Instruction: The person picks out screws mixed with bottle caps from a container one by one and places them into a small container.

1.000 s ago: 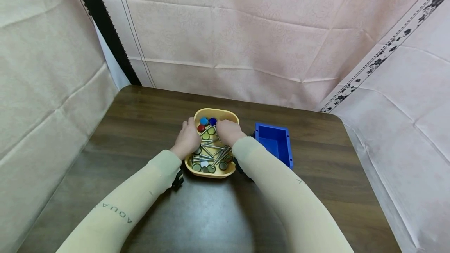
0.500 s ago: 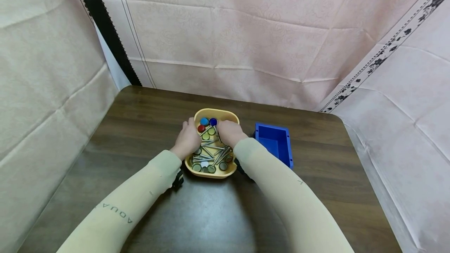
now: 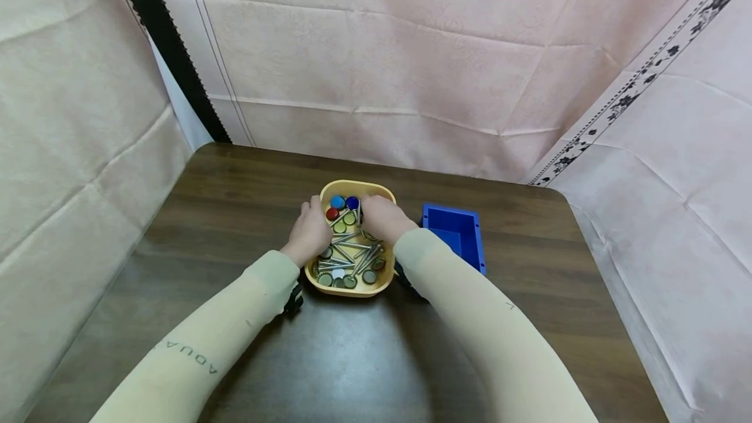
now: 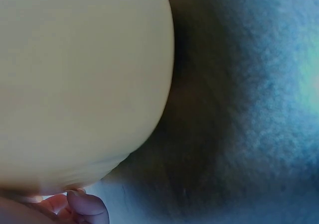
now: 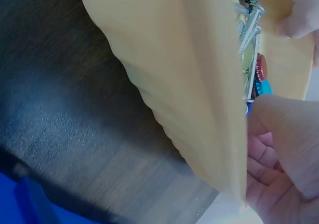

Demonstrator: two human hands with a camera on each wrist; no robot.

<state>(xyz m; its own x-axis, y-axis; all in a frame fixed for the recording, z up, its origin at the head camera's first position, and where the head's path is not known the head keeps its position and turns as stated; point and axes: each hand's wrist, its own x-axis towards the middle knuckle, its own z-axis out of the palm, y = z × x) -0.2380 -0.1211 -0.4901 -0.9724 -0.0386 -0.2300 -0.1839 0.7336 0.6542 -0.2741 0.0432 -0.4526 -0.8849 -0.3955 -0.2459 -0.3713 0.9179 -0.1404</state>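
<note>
A yellow tray [image 3: 351, 292] stands on the brown table, with metal bolts [image 3: 352, 245] and several bottle caps lying in it. My left hand [image 3: 310, 230] grips its left wall, fingers at the rim; the left wrist view catches the thumb [image 4: 89, 206] below the tray's outer side. Reaching in at the far right is my right hand [image 3: 383, 219], fingers curled over the inside of the wall. A single bolt [image 5: 253, 67] runs up to its fingertips, pinched there. Red [image 3: 332, 213], light blue [image 3: 337, 202] and dark blue [image 3: 352, 203] caps lie at the far end.
To the right of the yellow tray stands a blue bin [image 3: 479, 247], partly covered by the right sleeve [image 3: 464, 305]. Pale patterned cloth [image 3: 376, 51] hangs behind the table [image 3: 247, 175] and down both sides.
The bolt at my right fingertips has swung from slanted to nearly upright in the head view. My left hand keeps its grip on the tray. The whole head view has shifted slightly.
</note>
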